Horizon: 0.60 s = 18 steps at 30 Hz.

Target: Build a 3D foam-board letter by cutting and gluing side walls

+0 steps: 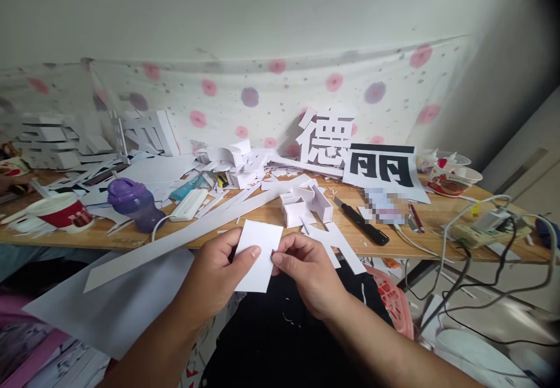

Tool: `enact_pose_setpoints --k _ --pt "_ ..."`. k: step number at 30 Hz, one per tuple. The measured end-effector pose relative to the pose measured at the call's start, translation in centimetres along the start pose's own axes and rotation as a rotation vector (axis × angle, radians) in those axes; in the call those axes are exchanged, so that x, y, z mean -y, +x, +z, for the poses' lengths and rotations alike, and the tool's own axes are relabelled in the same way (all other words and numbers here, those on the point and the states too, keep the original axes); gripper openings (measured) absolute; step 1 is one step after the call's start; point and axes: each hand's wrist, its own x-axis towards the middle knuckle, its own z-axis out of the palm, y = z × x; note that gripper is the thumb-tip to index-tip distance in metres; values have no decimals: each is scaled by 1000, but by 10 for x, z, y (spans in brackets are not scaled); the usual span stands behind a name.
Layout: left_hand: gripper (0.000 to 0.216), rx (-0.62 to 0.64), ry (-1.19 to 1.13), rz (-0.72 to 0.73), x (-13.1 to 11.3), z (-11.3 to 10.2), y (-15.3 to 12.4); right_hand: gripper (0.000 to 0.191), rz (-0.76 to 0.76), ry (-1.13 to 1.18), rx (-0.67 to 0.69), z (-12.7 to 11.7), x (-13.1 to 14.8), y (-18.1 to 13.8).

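Note:
A small white rectangular card (259, 268) is held over my lap, near the table's front edge. My left hand (225, 265) grips its left side, the thumb flat on its face. At the card's right edge, my right hand (301, 262) has thumb and forefinger pinched together; what lies between them is too small to make out. Just beyond my hands stands a folded white board piece (306, 204) with upright walls. A flat cut-out white piece (336, 242) hangs partly over the edge. To its right lies a black-handled cutter knife (363, 222).
A long white strip (188, 236) crosses the table (219, 237). Left are a purple bottle (137, 201), a red-and-white cup (65, 213) and another person's hand (13, 188). White cut-out characters (326, 137) lean behind. Cables (446, 248) and a power strip (485, 233) occupy the right.

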Motion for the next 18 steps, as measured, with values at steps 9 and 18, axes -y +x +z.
enact_pose_setpoints --k 9,18 --pt "28 73 -44 -1 25 18 8 21 219 200 -176 -10 -11 1" --pt "22 29 -34 -20 34 36 27 8 214 238 -332 -44 -31 12"
